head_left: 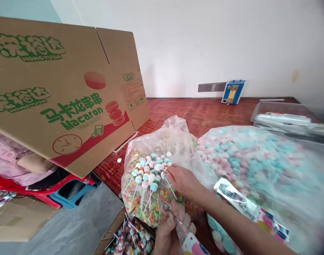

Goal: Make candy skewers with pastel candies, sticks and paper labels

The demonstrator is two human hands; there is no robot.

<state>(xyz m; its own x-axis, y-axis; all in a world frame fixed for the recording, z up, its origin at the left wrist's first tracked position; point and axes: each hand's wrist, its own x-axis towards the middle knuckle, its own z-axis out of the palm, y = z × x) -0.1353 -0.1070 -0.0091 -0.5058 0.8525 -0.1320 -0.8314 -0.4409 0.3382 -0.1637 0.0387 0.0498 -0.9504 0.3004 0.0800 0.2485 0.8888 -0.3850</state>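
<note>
Macaron-shaped marshmallow lollipops (151, 177) in pink, blue and white lie in a cluster on a clear bag of ring-shaped candies (165, 194). At the cluster's right edge, my right hand (185, 181) has its fingers bent in a pinch on one lollipop; its fingertips are partly hidden. Below it, my left hand (169, 226) is closed around a clear plastic wrapper (187, 235) with a colourful printed end. Another wrapper, silvery and printed (248, 205), lies under my right forearm on a large bag of pink and blue marshmallows (238, 152).
A big cardboard carton (71, 88) stands at the left. A box of wrapped lollipops (131, 237) sits below the table edge. Against the wall are a blue device (233, 92) and a socket strip (211, 87). A plastic tub (281, 108) stands right; a seated person's arm (34, 163) shows left.
</note>
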